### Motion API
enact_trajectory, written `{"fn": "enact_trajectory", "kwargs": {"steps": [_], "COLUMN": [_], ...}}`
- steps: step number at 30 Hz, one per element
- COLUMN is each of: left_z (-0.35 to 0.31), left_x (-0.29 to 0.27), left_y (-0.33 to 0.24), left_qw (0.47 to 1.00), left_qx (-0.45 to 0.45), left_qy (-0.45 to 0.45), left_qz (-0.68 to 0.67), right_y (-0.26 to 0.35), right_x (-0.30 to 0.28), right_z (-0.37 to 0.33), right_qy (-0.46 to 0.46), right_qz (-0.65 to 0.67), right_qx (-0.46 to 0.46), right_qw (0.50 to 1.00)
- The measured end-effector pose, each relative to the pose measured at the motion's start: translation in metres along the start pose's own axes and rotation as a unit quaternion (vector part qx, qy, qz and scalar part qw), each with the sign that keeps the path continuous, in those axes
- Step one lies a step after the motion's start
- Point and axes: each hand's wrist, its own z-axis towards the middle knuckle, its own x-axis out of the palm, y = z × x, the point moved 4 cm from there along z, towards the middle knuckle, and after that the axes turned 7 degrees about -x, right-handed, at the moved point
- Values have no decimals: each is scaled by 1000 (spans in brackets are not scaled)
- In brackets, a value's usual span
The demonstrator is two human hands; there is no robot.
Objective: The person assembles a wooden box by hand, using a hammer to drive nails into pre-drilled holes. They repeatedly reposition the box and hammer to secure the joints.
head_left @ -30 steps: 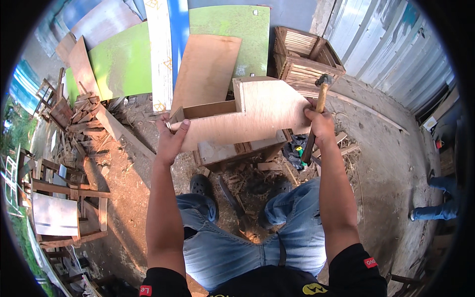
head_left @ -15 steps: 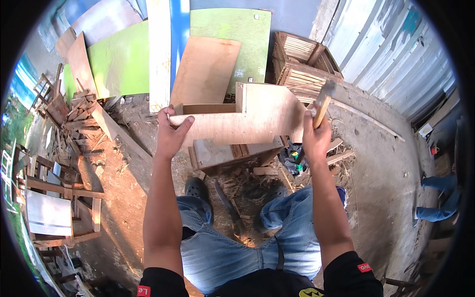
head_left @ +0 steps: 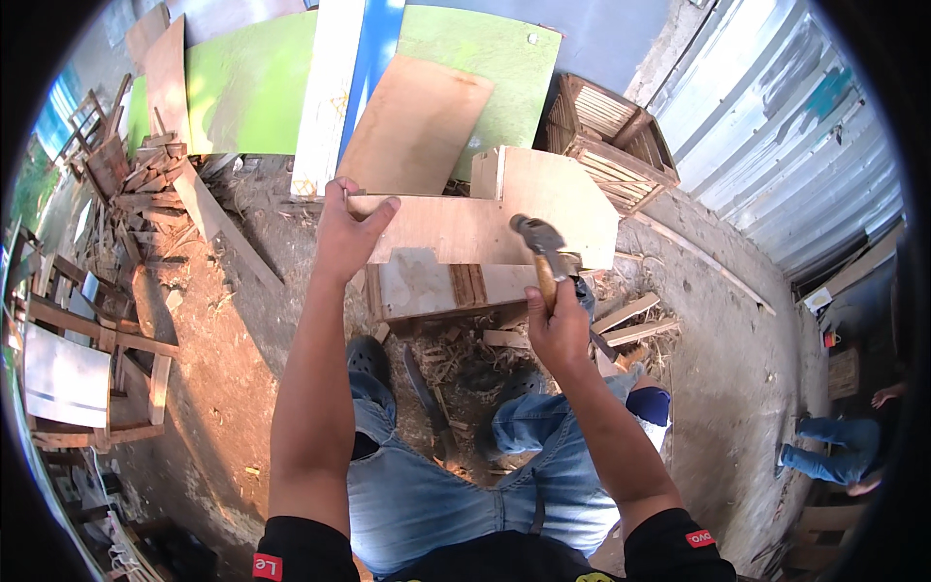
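Observation:
A light plywood box (head_left: pixel 436 225) with a stepped, angled side panel stands in front of me, touching a low wooden bench (head_left: pixel 417 283). My left hand (head_left: pixel 355 231) is closed on the box's left end, with thumb on the near side and fingers over the far edge. My right hand (head_left: pixel 562 332) grips the wooden handle of a hammer (head_left: pixel 549 260). The hammer's slightly blurred metal head is in front of the side panel's right half; whether it touches the wood I cannot tell.
A long-bladed knife (head_left: pixel 425 393) lies between my feet among wood shavings. Slatted crates (head_left: pixel 621 145) and a plywood sheet (head_left: pixel 417 126) stand behind the box. Scrap wood (head_left: pixel 150 179) and a wooden frame (head_left: pixel 97 359) are at left. Another person's legs (head_left: pixel 829 451) show at right.
My right hand has brought the hammer down and leftward, from beside the box to in front of its panel. The box has tipped, and its inside no longer shows. My left hand keeps its hold.

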Motion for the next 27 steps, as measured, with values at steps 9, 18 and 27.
{"fn": "enact_trajectory", "kwargs": {"steps": [9,18,27], "left_z": [5,-1,-2], "left_x": [0,2,0], "left_y": [-3,-9,10], "left_qw": [995,999,998], "left_qx": [89,37,35], "left_qy": [-36,-15,14], "left_qz": [38,25,-51], "right_y": [-3,-8,-107], "right_x": [9,2,-50], "right_z": [8,13,43], "right_qy": [59,37,-193], "right_qz": [-2,-28,52], "right_qx": [65,2,226], "right_qw": [996,999,953]}}
